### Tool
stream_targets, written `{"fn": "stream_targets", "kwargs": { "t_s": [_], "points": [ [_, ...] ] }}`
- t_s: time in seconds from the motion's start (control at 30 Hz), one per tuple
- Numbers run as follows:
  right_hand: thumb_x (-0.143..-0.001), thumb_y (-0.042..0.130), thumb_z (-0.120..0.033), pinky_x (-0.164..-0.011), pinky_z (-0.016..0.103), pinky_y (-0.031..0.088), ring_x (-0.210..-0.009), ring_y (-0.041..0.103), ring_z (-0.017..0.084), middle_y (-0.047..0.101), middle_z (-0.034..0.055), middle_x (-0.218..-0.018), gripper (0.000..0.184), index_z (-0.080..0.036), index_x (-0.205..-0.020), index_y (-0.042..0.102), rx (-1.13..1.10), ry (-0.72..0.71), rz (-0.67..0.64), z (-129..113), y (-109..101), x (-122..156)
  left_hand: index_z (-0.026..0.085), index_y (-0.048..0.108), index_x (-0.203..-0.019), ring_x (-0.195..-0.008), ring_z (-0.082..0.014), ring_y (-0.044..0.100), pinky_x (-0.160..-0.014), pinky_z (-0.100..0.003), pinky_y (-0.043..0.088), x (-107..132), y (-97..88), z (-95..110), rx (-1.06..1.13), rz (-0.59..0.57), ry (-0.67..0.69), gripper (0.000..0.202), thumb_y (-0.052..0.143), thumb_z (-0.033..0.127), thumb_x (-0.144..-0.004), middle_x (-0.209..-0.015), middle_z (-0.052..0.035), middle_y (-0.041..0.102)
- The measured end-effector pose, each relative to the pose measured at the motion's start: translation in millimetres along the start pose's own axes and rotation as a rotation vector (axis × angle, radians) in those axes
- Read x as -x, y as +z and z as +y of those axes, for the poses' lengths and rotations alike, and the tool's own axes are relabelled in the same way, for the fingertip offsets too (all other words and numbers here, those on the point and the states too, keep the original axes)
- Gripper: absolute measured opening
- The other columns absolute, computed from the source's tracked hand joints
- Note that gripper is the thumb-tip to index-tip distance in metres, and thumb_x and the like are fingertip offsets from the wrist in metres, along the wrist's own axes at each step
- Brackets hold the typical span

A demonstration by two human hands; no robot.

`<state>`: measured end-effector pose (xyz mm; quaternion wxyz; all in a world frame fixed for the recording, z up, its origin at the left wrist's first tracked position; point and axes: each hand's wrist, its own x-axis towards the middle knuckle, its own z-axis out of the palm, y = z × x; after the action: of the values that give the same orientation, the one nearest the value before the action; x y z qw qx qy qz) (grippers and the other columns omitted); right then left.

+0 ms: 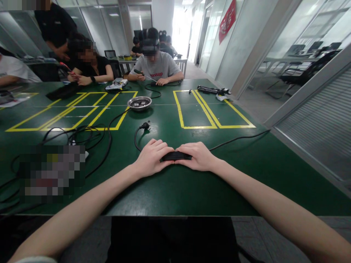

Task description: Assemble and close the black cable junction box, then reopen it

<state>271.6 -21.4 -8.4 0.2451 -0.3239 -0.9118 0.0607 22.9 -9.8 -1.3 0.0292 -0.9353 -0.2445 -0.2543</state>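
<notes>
A black power adapter (176, 156) is held just above or on the green table, its long side facing me. My left hand (151, 159) grips its left end, and my right hand (199, 157) grips the right end; the fingertips of both nearly meet at its middle. Fingers and thumbs hide both ends. A cord with a black mains plug (145, 126) runs out past my left hand and lies beyond it. Past my right hand, a thin black cable (238, 138) stretches toward the table's right edge.
A metal bowl (139, 108) of small parts stands ahead. Coiled black cables (79, 133) and a blurred-out object (52, 173) lie at left. Yellow tape (216, 126) marks the green table (175, 197). Opposite, a person (156, 65) holds a screwdriver (139, 72); a folded black tripod (214, 90) lies far right.
</notes>
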Motion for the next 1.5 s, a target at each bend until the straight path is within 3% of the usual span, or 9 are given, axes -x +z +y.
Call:
{"fn": "stream_targets", "kwargs": {
  "t_s": [0.2, 0.3, 0.4, 0.5, 0.63, 0.87, 1.07, 1.2, 1.5],
  "points": [
    [-0.097, 0.065, -0.05, -0.07, 0.03, 0.05, -0.078, 0.072, 0.023, 0.078, 0.0085, -0.092, 0.034, -0.02, -0.107, 0.076, 0.01, 0.17, 0.122, 19, -7, 2, 0.02, 0.063, -0.134, -0.109, -0.0266, 0.064, -0.096, -0.042, 0.045, 1, -8.8, -8, -0.043, 0.151, -0.069, 0.038, 0.061, 0.04, -0.102, -0.117, -0.0106, 0.074],
    [-0.092, 0.067, -0.052, -0.064, 0.032, 0.049, -0.067, 0.067, 0.022, 0.076, 0.0074, -0.081, 0.037, -0.018, -0.101, 0.078, 0.013, 0.44, 0.33, 49, -20, 8, 0.022, 0.061, -0.139, -0.122, -0.0293, 0.06, -0.106, -0.047, 0.042, 3, -11.9, -13, -0.019, 0.208, -0.131, 0.04, 0.061, 0.034, -0.101, -0.133, -0.0123, 0.069],
    [-0.089, 0.064, -0.054, -0.062, 0.032, 0.052, -0.067, 0.066, 0.022, 0.076, 0.0083, -0.083, 0.042, -0.015, -0.1, 0.077, -0.026, 0.664, 0.643, 83, -38, 16, 0.022, 0.065, -0.132, -0.12, -0.0284, 0.062, -0.106, -0.048, 0.043, 4, -11.3, -15, 0.053, 0.164, -0.142, 0.034, 0.06, 0.032, -0.101, -0.129, -0.0107, 0.071],
    [-0.089, 0.061, -0.056, -0.068, 0.034, 0.057, -0.077, 0.071, 0.025, 0.076, 0.0098, -0.087, 0.045, -0.014, -0.101, 0.074, -0.016, 0.75, 0.929, 113, -57, 28, 0.022, 0.067, -0.128, -0.118, -0.0274, 0.064, -0.107, -0.048, 0.044, 4, -8.4, -13, 0.114, 0.098, -0.133, 0.031, 0.059, 0.03, -0.1, -0.126, -0.01, 0.073],
    [-0.09, 0.058, -0.053, -0.066, 0.037, 0.058, -0.072, 0.073, 0.026, 0.075, 0.011, -0.085, 0.052, -0.011, -0.117, 0.071, -0.035, 0.868, 1.118, 142, -71, 47, 0.022, 0.062, -0.138, -0.118, -0.0274, 0.063, -0.108, -0.049, 0.044, 4, -4.6, -11, 0.196, 0.034, -0.161, 0.04, 0.062, 0.029, -0.098, -0.126, -0.0097, 0.072],
    [-0.082, 0.067, -0.052, -0.075, 0.041, 0.059, -0.078, 0.072, 0.029, 0.074, 0.0109, -0.08, 0.049, -0.014, -0.11, 0.078, 0.128, 1.173, 0.823, 173, -64, 84, 0.023, 0.06, -0.139, -0.116, -0.0273, 0.064, -0.108, -0.05, 0.045, 7, -0.8, -15, 0.269, 0.006, -0.196, 0.043, 0.063, 0.027, -0.096, -0.123, -0.0089, 0.073],
    [-0.066, 0.082, -0.045, -0.077, 0.037, 0.057, -0.085, 0.071, 0.028, 0.078, 0.011, -0.095, 0.058, -0.015, -0.116, 0.078, 0.146, 1.066, 0.673, 165, -63, 83, 0.023, 0.062, -0.137, -0.117, -0.0268, 0.064, -0.108, -0.049, 0.045, 7, -1.2, -15, 0.286, -0.017, -0.205, 0.041, 0.063, 0.027, -0.096, -0.124, -0.0093, 0.073],
    [-0.068, 0.08, -0.041, -0.078, 0.037, 0.056, -0.089, 0.071, 0.029, 0.078, 0.0107, -0.098, 0.052, -0.016, -0.113, 0.078, 0.174, 1.044, 0.6, 159, -64, 78, 0.022, 0.063, -0.136, -0.117, -0.0269, 0.065, -0.108, -0.05, 0.045, 8, -1.1, -14, 0.293, -0.02, -0.196, 0.04, 0.063, 0.028, -0.097, -0.124, -0.01, 0.073],
    [-0.074, 0.078, -0.043, -0.081, 0.049, 0.055, -0.088, 0.07, 0.036, 0.071, 0.0182, -0.094, 0.038, -0.014, -0.098, 0.079, 0.384, 1.384, 0.664, 160, -67, 79, 0.022, 0.066, -0.132, -0.12, -0.0266, 0.065, -0.108, -0.049, 0.046, 7, -2.8, -13, 0.294, -0.043, -0.197, 0.035, 0.063, 0.027, -0.097, -0.126, -0.0097, 0.073]
  ]
}}
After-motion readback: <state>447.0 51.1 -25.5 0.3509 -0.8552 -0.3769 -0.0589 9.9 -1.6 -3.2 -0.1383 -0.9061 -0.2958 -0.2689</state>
